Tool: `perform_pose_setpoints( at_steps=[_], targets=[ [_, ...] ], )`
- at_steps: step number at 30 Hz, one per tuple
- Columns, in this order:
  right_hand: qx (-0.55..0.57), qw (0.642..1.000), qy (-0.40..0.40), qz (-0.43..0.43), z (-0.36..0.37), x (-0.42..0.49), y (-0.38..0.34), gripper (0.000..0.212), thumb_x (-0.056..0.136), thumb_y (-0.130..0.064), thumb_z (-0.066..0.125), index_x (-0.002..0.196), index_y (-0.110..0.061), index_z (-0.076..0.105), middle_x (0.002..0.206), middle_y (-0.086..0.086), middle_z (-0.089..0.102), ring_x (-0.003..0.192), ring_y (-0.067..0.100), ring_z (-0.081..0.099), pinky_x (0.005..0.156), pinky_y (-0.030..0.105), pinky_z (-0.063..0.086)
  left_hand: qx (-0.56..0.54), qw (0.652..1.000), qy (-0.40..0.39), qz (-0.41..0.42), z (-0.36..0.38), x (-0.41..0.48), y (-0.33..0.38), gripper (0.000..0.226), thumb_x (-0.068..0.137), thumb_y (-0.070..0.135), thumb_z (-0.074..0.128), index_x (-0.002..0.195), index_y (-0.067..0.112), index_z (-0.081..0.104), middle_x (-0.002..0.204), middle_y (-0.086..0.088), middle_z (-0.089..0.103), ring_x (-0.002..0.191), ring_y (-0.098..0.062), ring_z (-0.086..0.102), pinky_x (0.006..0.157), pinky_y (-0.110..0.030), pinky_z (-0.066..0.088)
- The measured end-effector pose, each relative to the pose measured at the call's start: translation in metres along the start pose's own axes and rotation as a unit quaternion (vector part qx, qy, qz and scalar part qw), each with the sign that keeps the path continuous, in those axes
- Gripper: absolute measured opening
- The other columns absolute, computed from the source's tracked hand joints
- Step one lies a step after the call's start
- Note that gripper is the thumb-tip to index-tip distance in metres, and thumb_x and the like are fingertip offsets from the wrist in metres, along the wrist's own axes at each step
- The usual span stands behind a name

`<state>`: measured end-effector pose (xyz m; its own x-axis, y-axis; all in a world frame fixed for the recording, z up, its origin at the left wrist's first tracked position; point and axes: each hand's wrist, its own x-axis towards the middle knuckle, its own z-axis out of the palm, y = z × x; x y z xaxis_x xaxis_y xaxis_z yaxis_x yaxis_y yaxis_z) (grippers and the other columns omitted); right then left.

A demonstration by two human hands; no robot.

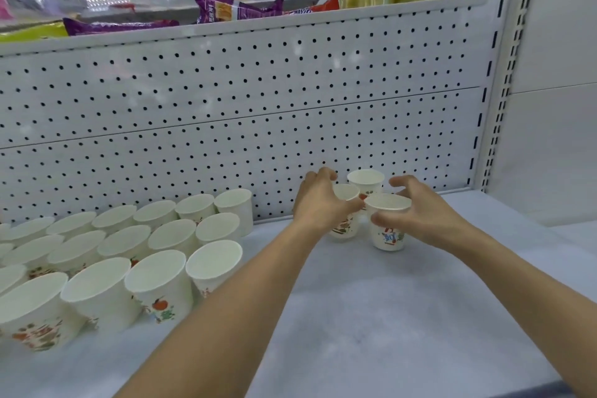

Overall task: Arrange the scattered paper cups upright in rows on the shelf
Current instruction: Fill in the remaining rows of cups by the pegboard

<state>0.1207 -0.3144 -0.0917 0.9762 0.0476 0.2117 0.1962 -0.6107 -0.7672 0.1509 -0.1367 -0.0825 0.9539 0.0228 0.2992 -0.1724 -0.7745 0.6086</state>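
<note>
Leaning over the white shelf (403, 317) and reaching both bare forearms across it toward the back. Facing the perforated back panel (226, 100), rising straight up from the shelf's rear edge. Looking left at the rows of cups (160, 287), standing upright and rim to rim, filling the shelf from the panel out toward the front edge and showing red and green prints on white walls. Gripping the left cup (345, 226) with the left hand (318, 203), curling the fingers over its far side and pressing the thumb against the near wall under the rim. Gripping the right cup (387, 236) with the right hand (420, 213), laying the thumb on the near wall and arching the fingers behind the rim. Holding both upright and just beside each other, well apart from the rows. Leaving the rear cup (366, 179) untouched, standing upright just behind the pair, near the panel.
</note>
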Motion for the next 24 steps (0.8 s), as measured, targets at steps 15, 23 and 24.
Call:
perform_pose_setpoints(
  at_steps=[15,23,24],
  targets=[
    [0.0,0.993,-0.032,-0.113,0.071,-0.153,-0.119,0.079,0.057,-0.063,0.071,0.127,-0.033,0.049,0.111,-0.006,0.058,0.091,0.001,0.056,0.068,0.018,0.043,0.068,0.995,0.072,0.026,-0.157,-0.217,-0.072,0.062,0.069,0.059,0.07,0.122,0.031,0.054,0.111,0.012,0.041,0.106,-0.007,0.048,0.085,-0.024,0.039],
    [-0.012,0.978,-0.069,-0.197,0.185,-0.184,-0.19,0.081,0.068,-0.052,0.078,0.135,-0.027,0.039,0.133,-0.004,0.051,0.12,0.012,0.047,0.092,0.025,0.039,0.167,0.972,0.15,-0.068,-0.232,-0.266,-0.166,0.061,0.07,0.056,0.072,0.12,0.026,0.054,0.116,0.005,0.044,0.11,-0.014,0.05,0.081,-0.022,0.032],
    [-0.02,0.976,-0.067,-0.204,0.196,-0.184,-0.194,0.082,0.068,-0.053,0.077,0.135,-0.026,0.038,0.134,-0.003,0.05,0.123,0.013,0.045,0.094,0.027,0.039,0.173,0.971,0.146,-0.08,-0.235,-0.267,-0.173,0.062,0.07,0.056,0.072,0.121,0.025,0.054,0.118,0.004,0.044,0.111,-0.016,0.05,0.081,-0.023,0.033]
  ],
)
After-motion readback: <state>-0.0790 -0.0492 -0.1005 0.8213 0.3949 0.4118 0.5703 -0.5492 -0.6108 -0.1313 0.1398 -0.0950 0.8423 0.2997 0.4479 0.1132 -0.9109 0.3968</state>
